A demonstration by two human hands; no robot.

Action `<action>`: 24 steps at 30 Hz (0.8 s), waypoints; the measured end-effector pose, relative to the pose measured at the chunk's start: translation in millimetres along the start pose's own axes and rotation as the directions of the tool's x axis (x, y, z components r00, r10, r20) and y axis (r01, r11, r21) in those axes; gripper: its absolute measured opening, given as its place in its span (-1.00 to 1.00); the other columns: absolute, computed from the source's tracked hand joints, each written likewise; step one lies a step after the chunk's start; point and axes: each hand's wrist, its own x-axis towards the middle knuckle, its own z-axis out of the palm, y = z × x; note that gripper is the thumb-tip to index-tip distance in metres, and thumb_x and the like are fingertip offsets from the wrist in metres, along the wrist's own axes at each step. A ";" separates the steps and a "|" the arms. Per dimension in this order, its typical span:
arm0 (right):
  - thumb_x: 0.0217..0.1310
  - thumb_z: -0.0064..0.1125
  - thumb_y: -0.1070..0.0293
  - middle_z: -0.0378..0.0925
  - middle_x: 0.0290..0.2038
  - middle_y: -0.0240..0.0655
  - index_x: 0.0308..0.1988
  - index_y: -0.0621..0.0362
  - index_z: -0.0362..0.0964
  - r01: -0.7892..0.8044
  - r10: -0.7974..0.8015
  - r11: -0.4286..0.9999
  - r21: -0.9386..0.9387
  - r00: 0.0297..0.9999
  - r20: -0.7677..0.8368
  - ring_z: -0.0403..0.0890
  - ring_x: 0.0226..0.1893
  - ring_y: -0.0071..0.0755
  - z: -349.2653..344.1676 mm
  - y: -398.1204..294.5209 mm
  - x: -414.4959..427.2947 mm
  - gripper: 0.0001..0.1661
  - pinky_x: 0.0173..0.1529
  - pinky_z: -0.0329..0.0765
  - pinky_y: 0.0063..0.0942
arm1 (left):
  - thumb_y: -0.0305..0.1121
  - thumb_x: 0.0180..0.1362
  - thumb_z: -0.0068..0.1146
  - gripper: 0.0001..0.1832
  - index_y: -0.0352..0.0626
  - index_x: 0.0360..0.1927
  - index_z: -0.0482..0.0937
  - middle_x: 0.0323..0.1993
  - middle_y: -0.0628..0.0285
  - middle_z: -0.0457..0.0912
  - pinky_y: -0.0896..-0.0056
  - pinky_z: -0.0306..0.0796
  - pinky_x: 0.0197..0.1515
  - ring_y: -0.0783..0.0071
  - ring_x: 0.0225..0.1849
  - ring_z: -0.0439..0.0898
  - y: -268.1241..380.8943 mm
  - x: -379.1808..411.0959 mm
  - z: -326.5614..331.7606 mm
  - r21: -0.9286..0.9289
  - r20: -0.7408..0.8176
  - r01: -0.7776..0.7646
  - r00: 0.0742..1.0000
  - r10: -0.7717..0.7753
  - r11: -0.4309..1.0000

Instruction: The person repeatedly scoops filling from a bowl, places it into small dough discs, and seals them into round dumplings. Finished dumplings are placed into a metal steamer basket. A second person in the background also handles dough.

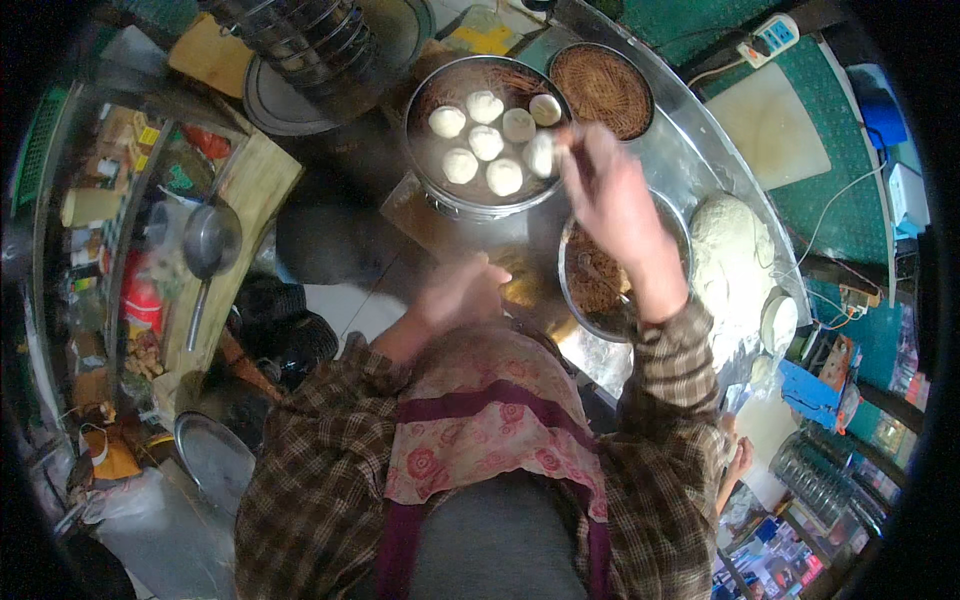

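A round steamer tray (491,206) lies before me with several white dough buns (486,142) spaced over its base. My right hand (615,199), blurred by motion, reaches over the tray's right edge. Its fingertips grip a blurred white bun (540,154) just inside the rim. Below that forearm is a steel bowl (564,274) of brown crumbly filling (596,281), partly hidden. My left hand (461,294) hovers in front of my apron, to the left of the bowl. It is blurred too, and I cannot tell how its fingers are set; nothing shows in it.
A woven steamer mat (604,90) lies behind the tray at the right. A large mass of pale dough (731,255) rests right of the bowl. Stacked metal steamers (300,45) stand back left. A ladle (206,244) lies on a wooden board (247,195). Another person's hand (739,457) shows lower right.
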 end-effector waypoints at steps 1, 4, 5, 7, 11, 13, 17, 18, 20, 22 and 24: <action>0.32 0.24 0.53 0.63 -0.24 -0.01 -0.02 0.26 0.47 -0.048 0.049 0.999 0.027 0.998 -0.036 0.71 -0.20 0.02 1.7 2.9 19.5 -0.76 -0.09 0.62 -0.20 | 0.08 0.59 -0.33 -0.38 -0.24 0.07 0.64 -0.42 0.18 0.68 0.44 0.43 -0.42 0.50 -0.50 0.56 -8.6 -0.9 -4.4 0.072 0.007 -0.045 0.999 0.045 0.996; 0.32 0.23 0.47 0.65 -0.17 0.05 -0.10 0.31 0.53 0.094 -0.094 0.987 -0.129 0.996 0.007 0.70 -0.16 0.16 19.1 42.8 77.0 -0.81 -0.07 0.61 -0.18 | -0.06 0.58 -0.27 -0.48 -0.27 0.08 0.63 -0.34 0.16 0.72 0.46 0.48 -0.37 0.51 -0.47 0.59 0.9 -13.7 -5.5 0.035 -0.016 0.077 0.997 -0.076 0.996; 0.30 0.23 0.44 0.65 -0.17 0.04 -0.08 0.26 0.58 0.106 -0.093 0.980 -0.168 0.992 0.080 0.69 -0.14 0.20 29.5 60.5 90.9 -0.79 -0.01 0.61 -0.13 | -0.08 0.58 -0.26 -0.49 -0.28 0.08 0.63 -0.33 0.15 0.73 0.47 0.49 -0.36 0.51 -0.46 0.59 -0.9 -15.3 -10.2 0.052 0.014 0.051 0.999 -0.052 0.997; 0.28 0.23 0.42 0.64 -0.15 0.01 -0.06 0.18 0.63 0.072 -0.010 0.957 -0.280 0.977 0.215 0.67 -0.11 0.21 51.4 92.0 106.8 -0.76 0.05 0.61 -0.10 | -0.11 0.56 -0.21 -0.52 -0.33 0.07 0.61 -0.31 0.14 0.72 0.48 0.49 -0.31 0.50 -0.42 0.60 -4.6 -16.0 -18.6 0.099 0.048 0.046 0.998 -0.051 0.994; 0.31 0.18 0.34 0.63 -0.07 -0.06 -0.12 0.09 0.66 -0.009 0.005 0.970 -0.243 1.000 -0.017 0.66 -0.09 0.17 60.3 78.6 108.0 -0.80 0.13 0.61 -0.05 | -0.19 0.54 -0.12 -0.59 -0.35 0.06 0.61 -0.30 0.16 0.71 0.45 0.50 -0.28 0.50 -0.39 0.60 -11.2 -9.0 -34.4 0.163 0.107 -0.051 0.994 0.034 0.985; 0.25 0.29 0.34 0.63 -0.11 -0.04 -0.11 0.09 0.66 -0.026 0.018 0.998 -0.062 0.991 -0.134 0.65 -0.08 0.18 48.8 82.5 93.1 -0.79 0.13 0.59 -0.04 | -0.19 0.53 -0.09 -0.60 -0.34 0.05 0.62 -0.30 0.18 0.71 0.45 0.50 -0.28 0.51 -0.38 0.60 -5.8 -5.6 -34.7 0.180 0.116 0.008 0.993 -0.029 0.984; 0.20 0.33 0.35 0.62 -0.10 -0.04 -0.04 0.16 0.63 0.027 -0.022 0.991 -0.130 0.999 0.040 0.65 -0.03 0.12 25.8 102.4 54.6 -0.69 0.10 0.59 -0.05 | -0.22 0.52 -0.03 -0.65 -0.30 0.05 0.63 -0.28 0.21 0.72 0.45 0.51 -0.27 0.52 -0.35 0.62 9.7 12.0 -20.2 0.252 0.189 0.136 0.964 -0.186 0.958; 0.25 0.31 0.33 0.62 -0.09 -0.08 0.00 0.13 0.62 -0.028 0.034 0.987 -0.158 0.999 0.034 0.65 -0.01 0.09 31.7 113.8 46.4 -0.68 0.09 0.60 -0.09 | -0.23 0.51 0.01 -0.67 -0.28 0.05 0.64 -0.25 0.22 0.72 0.43 0.53 -0.20 0.52 -0.30 0.63 15.9 17.4 -11.3 0.331 0.195 0.151 0.955 -0.224 0.932; 0.34 0.22 0.28 0.61 -0.04 -0.12 0.08 0.08 0.57 -0.181 0.199 0.948 -0.262 0.979 0.044 0.64 0.01 0.06 48.0 125.7 35.4 -0.66 0.08 0.62 -0.11 | -0.26 0.49 0.04 -0.71 -0.26 0.05 0.64 -0.24 0.25 0.71 0.44 0.53 -0.15 0.53 -0.26 0.62 13.8 31.7 -5.5 0.404 0.294 0.043 0.940 -0.174 0.914; 0.41 0.09 0.21 0.54 0.02 -0.11 0.17 0.05 0.49 -0.266 0.274 0.941 -0.209 0.962 0.012 0.66 0.00 0.08 56.8 104.5 34.4 -0.60 0.06 0.65 -0.05 | -0.29 0.49 0.07 -0.73 -0.23 0.08 0.63 -0.21 0.25 0.71 0.43 0.53 -0.09 0.53 -0.19 0.63 13.6 40.9 3.5 0.421 0.356 0.051 0.909 -0.216 0.906; 0.37 0.12 0.22 0.56 -0.11 -0.09 0.02 0.09 0.54 -0.186 0.143 0.958 -0.220 0.970 -0.198 0.68 -0.13 0.11 40.2 70.1 16.6 -0.69 -0.02 0.64 -0.01 | -0.23 0.53 -0.01 -0.68 -0.27 0.06 0.63 -0.29 0.26 0.70 0.46 0.50 -0.17 0.54 -0.29 0.61 24.8 43.6 22.3 0.442 0.390 0.064 0.885 -0.256 0.895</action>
